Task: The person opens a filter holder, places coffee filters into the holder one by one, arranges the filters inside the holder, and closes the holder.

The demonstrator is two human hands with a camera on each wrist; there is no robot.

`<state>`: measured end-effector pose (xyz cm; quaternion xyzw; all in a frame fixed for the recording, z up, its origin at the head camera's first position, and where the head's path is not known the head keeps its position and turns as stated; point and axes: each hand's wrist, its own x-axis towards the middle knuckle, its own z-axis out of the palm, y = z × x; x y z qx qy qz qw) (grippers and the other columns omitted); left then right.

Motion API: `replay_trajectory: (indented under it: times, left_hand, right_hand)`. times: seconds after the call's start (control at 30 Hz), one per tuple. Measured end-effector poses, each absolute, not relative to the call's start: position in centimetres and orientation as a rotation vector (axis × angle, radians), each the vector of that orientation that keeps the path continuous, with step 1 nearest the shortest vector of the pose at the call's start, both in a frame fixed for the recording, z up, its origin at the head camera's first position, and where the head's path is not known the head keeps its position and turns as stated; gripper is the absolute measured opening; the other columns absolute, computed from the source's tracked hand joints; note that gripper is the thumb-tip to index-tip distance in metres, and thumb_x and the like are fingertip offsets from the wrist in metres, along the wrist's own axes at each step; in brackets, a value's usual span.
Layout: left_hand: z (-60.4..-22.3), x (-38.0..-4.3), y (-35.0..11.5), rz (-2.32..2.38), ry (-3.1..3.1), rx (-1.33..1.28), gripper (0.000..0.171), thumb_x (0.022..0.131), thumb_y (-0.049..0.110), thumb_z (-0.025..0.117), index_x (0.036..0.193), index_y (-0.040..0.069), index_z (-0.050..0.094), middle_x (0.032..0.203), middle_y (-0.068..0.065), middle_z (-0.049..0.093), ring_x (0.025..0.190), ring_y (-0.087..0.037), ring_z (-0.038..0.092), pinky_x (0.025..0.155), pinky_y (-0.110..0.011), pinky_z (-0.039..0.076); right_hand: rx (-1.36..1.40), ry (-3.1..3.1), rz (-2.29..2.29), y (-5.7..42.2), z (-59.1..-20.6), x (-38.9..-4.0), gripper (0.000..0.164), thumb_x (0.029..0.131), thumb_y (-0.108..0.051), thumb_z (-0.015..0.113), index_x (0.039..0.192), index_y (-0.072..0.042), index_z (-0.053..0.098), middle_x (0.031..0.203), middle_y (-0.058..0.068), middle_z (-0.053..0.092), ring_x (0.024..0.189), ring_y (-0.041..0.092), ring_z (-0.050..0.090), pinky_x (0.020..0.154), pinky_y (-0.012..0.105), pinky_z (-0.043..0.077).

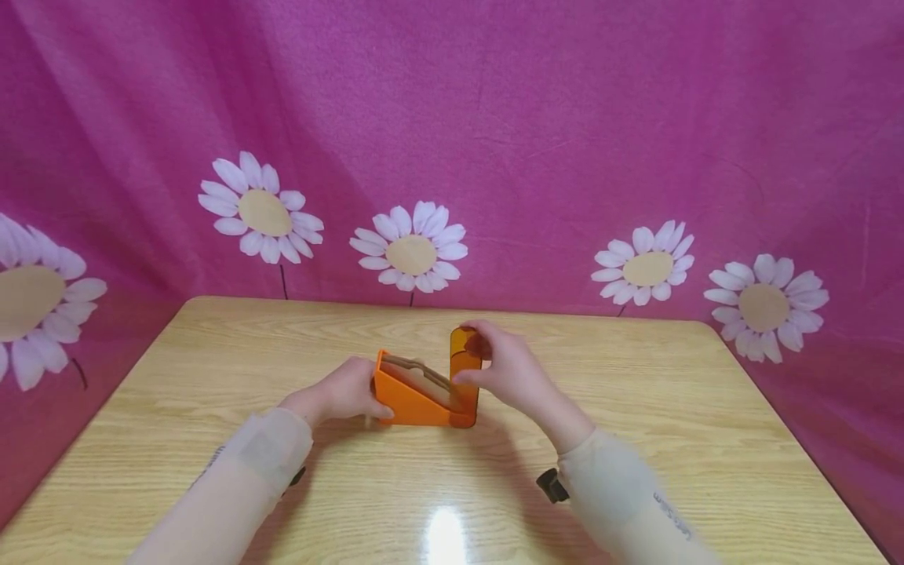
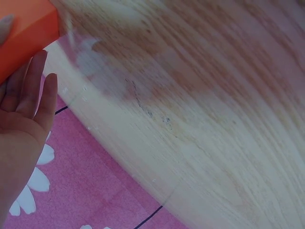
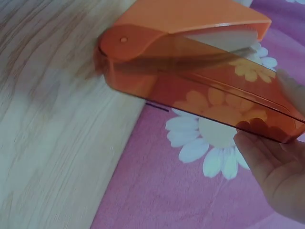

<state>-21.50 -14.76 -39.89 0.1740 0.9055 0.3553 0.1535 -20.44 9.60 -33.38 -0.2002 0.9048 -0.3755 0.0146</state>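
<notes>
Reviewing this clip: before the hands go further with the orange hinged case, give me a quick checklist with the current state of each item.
1. Left hand steadies the orange case: ok.
2. Right hand pinches the translucent lid: ok.
3. Lid raised, swung up at the hinge: ok.
4. Case rests on the wooden table: ok.
5. What lies inside the case: cannot tell, blurred.
</notes>
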Motion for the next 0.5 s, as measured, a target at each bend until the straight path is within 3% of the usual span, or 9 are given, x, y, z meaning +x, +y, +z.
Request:
replay_trajectory:
  times: [0.5]
  left_hand:
    - [-39.8, -21.5, -14.8, 1.001, 2.610, 0.537, 0.036, 0.071, 0.013, 0.081, 0.104, 0.012, 0.066, 0.092, 0.005, 0.067, 0.079, -0.011, 0.055, 0.089, -0.034, 0.047]
  right_hand:
    - [-0.741, 2.882, -1.049, 5.8, -34.2, -20.0, 0.060, 0.071, -0.017, 0.081, 0.124, -0.004, 0.055, 0.107, 0.009, 0.065, 0.097, 0.022, 0.061, 0.089, 0.036, 0.050]
